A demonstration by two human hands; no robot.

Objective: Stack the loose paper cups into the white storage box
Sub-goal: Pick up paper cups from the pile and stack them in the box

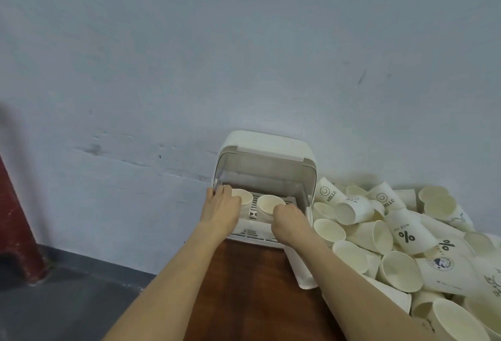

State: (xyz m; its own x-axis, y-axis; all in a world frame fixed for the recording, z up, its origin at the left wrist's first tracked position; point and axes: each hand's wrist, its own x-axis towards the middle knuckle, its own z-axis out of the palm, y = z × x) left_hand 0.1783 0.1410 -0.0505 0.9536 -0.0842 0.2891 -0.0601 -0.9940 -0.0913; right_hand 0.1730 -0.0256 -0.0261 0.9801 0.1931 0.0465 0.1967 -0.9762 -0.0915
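Two "HELLO" cups (329, 191) (smiley-marked)

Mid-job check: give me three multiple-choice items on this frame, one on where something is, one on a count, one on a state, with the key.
1. Where does the loose cup pile lie relative to the white storage box?
A. To its right
B. To its left
C. On top of it

2. How many cups show inside the box at the hands?
A. None
B. Two
C. Five

3. What state is the box lid in?
A. Shut flat
B. Raised open
C. Lying detached on the floor

Key:
1 A, the pile spreads over the table to the right of the box.
2 B, the left hand holds the left cup and the right hand holds the right cup.
3 B, the lid arches over the open front, showing the slotted tray inside.
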